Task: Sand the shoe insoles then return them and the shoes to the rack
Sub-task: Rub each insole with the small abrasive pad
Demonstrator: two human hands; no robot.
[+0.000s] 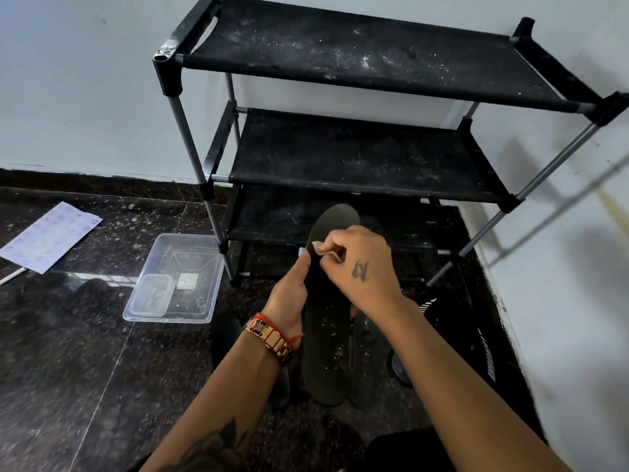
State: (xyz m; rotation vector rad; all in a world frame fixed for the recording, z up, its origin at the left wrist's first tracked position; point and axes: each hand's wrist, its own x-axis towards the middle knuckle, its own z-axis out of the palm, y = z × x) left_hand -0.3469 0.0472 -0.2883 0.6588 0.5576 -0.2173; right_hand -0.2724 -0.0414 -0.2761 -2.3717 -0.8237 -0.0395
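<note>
Two bare forearms are reaching forward from the bottom edge, the left one tattooed and wearing a rose-gold watch (270, 336) with a red thread at the wrist. The left hand (289, 294) is gripping the black insole (323, 335) along its left edge, thumb lying up the rim, holding it lengthwise so that its toe end is pointing away toward the rack. The right hand (360, 267), marked with a small tattoo on its back, is pinching a small pale piece of sandpaper (321, 250) between curled fingers and thumb and pressing it against the upper left part of the insole. Pale dust is speckling the lower half of the insole. A second dark insole (366, 366) is lying just beneath and to the right of the held one, partly covered by it. A black shoe (452, 335) with white stripes is sitting on the dark speckled floor (68, 335) at the right, near the wall. The black three-tier shoe rack (357, 56) is standing against the white wall, its fabric shelves dusted with white. A clear plastic tub (200, 253) is resting on the floor left of the rack, holding a smaller container (151, 294). A printed sheet (47, 240) is lying farther left.
</note>
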